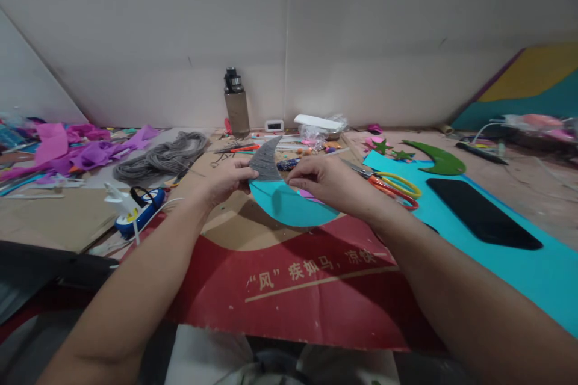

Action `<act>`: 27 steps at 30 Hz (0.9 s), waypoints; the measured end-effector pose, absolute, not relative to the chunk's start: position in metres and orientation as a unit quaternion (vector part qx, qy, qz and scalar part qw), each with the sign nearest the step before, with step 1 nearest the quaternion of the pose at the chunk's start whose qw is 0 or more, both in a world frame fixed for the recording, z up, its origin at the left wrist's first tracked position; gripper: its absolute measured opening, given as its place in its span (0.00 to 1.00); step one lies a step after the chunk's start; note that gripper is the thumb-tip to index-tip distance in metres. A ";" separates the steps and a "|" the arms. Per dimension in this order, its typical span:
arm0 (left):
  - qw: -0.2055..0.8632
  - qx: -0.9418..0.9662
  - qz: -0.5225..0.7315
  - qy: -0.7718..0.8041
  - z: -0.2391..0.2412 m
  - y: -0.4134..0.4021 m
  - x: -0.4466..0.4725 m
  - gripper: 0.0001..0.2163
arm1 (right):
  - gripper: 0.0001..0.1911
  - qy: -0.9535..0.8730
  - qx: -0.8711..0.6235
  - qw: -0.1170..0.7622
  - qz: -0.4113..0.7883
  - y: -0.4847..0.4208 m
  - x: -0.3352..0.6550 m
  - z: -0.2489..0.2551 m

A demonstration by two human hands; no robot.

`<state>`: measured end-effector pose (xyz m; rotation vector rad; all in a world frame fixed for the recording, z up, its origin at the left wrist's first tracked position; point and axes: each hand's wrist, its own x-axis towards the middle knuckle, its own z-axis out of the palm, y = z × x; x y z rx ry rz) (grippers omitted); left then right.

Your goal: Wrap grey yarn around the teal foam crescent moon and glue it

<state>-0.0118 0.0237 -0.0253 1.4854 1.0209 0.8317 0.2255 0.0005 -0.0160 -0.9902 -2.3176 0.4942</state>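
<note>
Mostly teal crescent (289, 207) with grey tip.

A matt turquoise foam crescent (289, 204) with a grey glittery tip lies over printed red-and-brown cardboard (289, 289), near glossy plastic-handled scissors (392, 187), a brushed-metal flask (236, 105), a coil of rough grey cord (162, 157) and crumpled purple paper (90, 150).

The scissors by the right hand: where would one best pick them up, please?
By the handle loops of the scissors, coming from the near right: they lie flat, handles on the turquoise sheet, loops toward the person, blades pointing far-left. The left hand and right hand pinch the crescent.
</note>
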 end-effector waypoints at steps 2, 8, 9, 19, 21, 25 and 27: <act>0.549 0.623 0.347 0.436 -0.026 0.022 -0.011 0.08 | 0.10 -0.862 -0.383 0.272 0.190 -0.001 0.225 -0.017; 0.556 0.599 0.338 0.466 -0.031 0.024 -0.008 0.07 | 0.12 -0.874 -0.403 0.233 0.139 -0.010 0.224 -0.011; 0.556 0.597 0.339 0.469 -0.031 0.025 -0.008 0.07 | 0.12 -0.877 -0.400 0.230 0.130 -0.011 0.223 -0.010; 0.540 0.612 0.362 0.450 -0.028 0.025 -0.010 0.07 | 0.13 -0.876 -0.364 0.277 0.152 -0.019 0.215 -0.010; 0.533 0.615 0.371 0.447 -0.027 0.025 -0.010 0.07 | 0.11 -0.880 -0.360 0.276 0.143 -0.019 0.215 -0.009; 0.523 0.628 0.377 0.436 -0.027 0.024 -0.010 0.09 | 0.12 -0.869 -0.379 0.289 0.131 -0.014 0.216 -0.011; 0.522 0.638 0.375 0.424 -0.026 0.023 -0.010 0.10 | 0.13 -0.851 -0.408 0.302 0.134 -0.010 0.217 -0.013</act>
